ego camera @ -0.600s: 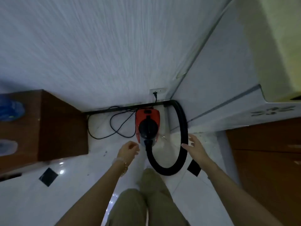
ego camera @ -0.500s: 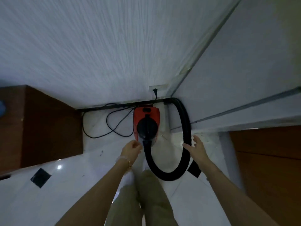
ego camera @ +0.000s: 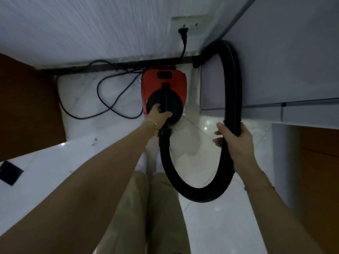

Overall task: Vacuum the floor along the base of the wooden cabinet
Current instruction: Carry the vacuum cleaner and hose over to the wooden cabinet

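White tiled floor (ego camera: 45, 167) below; left hand (ego camera: 158, 115) reaches out, gripping the red vacuum (ego camera: 164, 85) handle, while right hand (ego camera: 236, 138), beside the vacuum, clasps its black hose (ego camera: 232, 85).

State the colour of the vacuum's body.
Red-orange, with a black round top; the vacuum shows only in the head view.

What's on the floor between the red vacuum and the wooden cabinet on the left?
In the head view, a loose black cord lies looped on the white tiles between the vacuum and the cabinet.
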The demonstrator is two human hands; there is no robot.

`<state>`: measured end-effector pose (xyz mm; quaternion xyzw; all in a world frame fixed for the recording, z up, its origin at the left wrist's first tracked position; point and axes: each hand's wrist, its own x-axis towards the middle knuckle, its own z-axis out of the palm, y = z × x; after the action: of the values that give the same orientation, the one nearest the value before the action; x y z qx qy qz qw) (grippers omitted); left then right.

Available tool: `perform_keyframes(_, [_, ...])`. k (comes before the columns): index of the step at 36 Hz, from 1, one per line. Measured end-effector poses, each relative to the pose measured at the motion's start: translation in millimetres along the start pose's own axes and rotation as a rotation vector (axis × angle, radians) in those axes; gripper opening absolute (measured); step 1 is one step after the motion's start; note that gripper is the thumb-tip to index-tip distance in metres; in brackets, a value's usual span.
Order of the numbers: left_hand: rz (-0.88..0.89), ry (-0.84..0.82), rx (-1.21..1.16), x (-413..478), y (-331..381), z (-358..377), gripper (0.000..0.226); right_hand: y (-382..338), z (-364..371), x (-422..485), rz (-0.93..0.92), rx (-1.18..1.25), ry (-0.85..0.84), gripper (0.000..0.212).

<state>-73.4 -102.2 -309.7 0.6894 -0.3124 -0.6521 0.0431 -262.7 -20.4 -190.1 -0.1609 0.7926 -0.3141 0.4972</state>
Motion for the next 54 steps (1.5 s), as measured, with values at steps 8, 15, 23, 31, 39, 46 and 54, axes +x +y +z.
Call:
perform_keyframes(8, [-0.012, 0.035, 0.032, 20.5, -0.6, 5.2, 0.039, 12.2, 4.1, -1.5, 0.069, -0.055, -0.016, 0.019])
perform_keyframes(15, [-0.006, 0.055, 0.199, -13.1, -8.2, -13.7, 0.047, -8.0, -4.9, -37.8, 0.084, -0.007, 0.009, 0.019])
perform_keyframes(23, [-0.041, 0.022, 0.275, -133.5, -20.2, -51.3, 0.044, -65.9, -21.1, -147.1, 0.124, -0.012, -0.081, 0.016])
perform_keyframes(31, [-0.040, 0.115, 0.049, -304.2, -36.2, -91.8, 0.033, -129.0, -44.8, -267.5, 0.047, -0.117, -0.259, 0.015])
perform_keyframes(39, [0.022, 0.286, -0.163, -422.1, -71.5, -126.7, 0.018, -147.2, -41.3, -360.4, -0.136, -0.280, -0.441, 0.020])
perform_keyframes(46, [0.104, 0.436, -0.327, -501.5, -115.4, -152.8, 0.027, -144.5, -29.1, -432.9, -0.329, -0.339, -0.568, 0.016])
perform_keyframes(54, [0.125, 0.586, -0.544, -593.0, -189.9, -182.7, 0.005, -136.9, 1.2, -516.1, -0.404, -0.425, -0.800, 0.018])
